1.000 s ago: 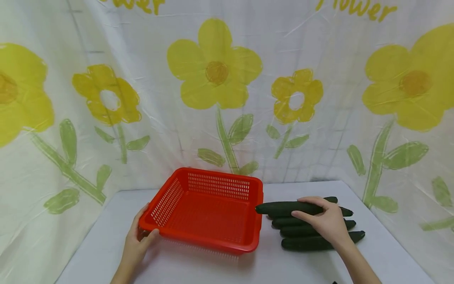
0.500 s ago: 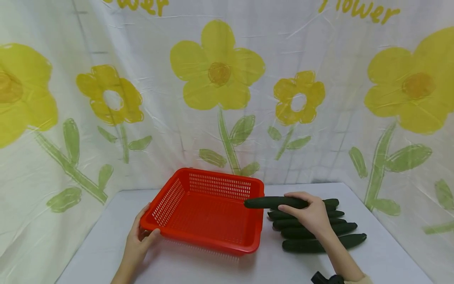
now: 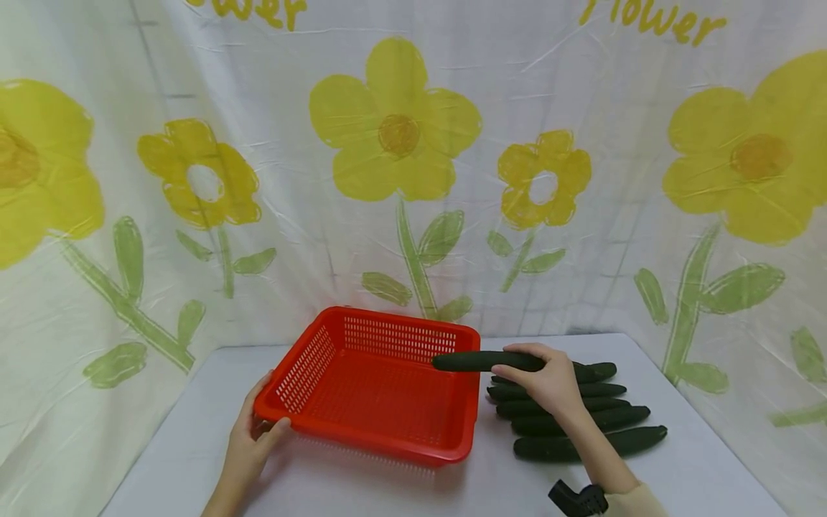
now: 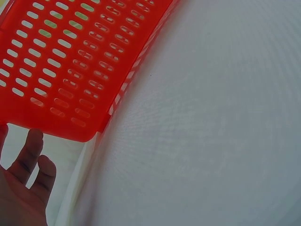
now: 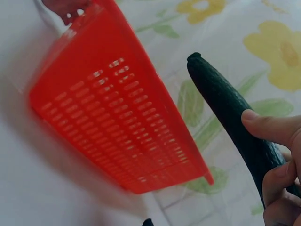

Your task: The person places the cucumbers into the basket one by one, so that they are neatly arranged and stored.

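Note:
My right hand [image 3: 545, 380] grips a dark green cucumber [image 3: 465, 361] near one end, thumb on one side and fingers on the other. The cucumber's free end reaches over the right rim of a red plastic basket [image 3: 362, 436], whose slotted walls and bare floor show. In the right wrist view the cucumber [image 5: 221, 96] is apart from the basket wall [image 5: 113, 108]. At the basket's near left corner, my left hand [image 3: 248, 438] holds the rim, thumb on the near side. The left wrist view shows some of its fingers [image 4: 29, 153] by the basket's edge.
Several more cucumbers [image 3: 610, 418] lie side by side on the white table [image 3: 362, 495], right of the basket and partly behind my right hand. A white curtain [image 3: 291, 215] with painted yellow flowers hangs behind the table.
My right hand has carried the cucumber leftward and slightly up, from above the other cucumbers to over the basket's right rim. The left hand and basket stay put.

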`<state>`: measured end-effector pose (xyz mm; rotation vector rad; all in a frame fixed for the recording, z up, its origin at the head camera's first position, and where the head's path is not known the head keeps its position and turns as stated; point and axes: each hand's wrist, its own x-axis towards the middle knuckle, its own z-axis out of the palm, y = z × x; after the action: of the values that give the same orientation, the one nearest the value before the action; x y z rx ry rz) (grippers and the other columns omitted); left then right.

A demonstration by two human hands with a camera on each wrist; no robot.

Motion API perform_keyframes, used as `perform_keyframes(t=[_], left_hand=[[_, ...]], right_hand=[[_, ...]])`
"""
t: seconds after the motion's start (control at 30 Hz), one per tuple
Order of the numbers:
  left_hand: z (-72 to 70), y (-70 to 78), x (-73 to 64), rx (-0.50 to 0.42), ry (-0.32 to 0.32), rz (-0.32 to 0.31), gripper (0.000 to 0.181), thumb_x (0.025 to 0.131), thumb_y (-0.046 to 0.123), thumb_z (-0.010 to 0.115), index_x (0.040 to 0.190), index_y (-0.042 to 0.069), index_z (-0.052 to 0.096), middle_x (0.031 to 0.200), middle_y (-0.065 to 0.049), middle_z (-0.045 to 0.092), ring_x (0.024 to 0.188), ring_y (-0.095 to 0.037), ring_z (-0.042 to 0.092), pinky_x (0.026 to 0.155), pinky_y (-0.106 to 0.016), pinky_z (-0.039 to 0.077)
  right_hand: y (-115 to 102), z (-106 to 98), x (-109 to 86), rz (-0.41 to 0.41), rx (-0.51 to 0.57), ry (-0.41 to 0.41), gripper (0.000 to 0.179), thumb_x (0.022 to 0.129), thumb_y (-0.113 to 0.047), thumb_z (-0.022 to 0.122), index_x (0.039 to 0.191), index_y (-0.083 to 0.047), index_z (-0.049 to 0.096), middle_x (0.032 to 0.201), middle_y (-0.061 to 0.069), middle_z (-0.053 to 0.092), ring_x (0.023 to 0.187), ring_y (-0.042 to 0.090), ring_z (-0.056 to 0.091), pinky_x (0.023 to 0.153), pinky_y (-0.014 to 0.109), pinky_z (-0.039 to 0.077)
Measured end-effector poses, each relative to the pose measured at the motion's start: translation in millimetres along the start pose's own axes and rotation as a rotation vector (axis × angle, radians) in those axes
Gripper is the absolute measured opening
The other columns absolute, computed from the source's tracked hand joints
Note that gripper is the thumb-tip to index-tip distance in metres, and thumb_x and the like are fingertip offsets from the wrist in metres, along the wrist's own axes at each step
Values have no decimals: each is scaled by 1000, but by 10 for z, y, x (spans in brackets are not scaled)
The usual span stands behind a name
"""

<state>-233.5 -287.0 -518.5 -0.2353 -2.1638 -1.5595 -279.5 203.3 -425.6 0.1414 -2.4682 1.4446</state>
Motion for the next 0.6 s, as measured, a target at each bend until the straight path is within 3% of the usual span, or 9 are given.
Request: perform_keyframes(t=[0.23,0.37,0.47,0.6], left_hand=[[0,-6,-5,4,-2,-9,80,96,-2,70,166,15,35,154,24,44,117,6,58,91,-9,50],[-3,-11,-9,9,0,-6,81,96,-3,71,166,15,35,154,25,44,116,6,59,91,-9,50],[-5,-1,-9,5,-2,-6,81,96,-3,70,166,15,35,154,24,44,117,6,58,91,-9,49],[-7,9,-9,0,-4,-16,80,97,-1,70,166,16,34,154,23,44,117,6,58,91,-9,49]], right_hand=[[-47,131,73,5,55,-21,42,81,-36,95,115,-15,82,111,7,79,92,20,70,72,30,58],[-88,219,105,-39,65,-30,40,80,-33,96,113,-15,83,111,6,78,92,20,71,71,29,59],[-133,294,124,-70,64,-32,38,79,-33,96,111,-16,83,115,5,78,98,22,72,74,31,61],[-201,403,163,-67,98,-59,36,80,-33,95,110,-17,83,114,6,77,87,23,70,67,36,62]])
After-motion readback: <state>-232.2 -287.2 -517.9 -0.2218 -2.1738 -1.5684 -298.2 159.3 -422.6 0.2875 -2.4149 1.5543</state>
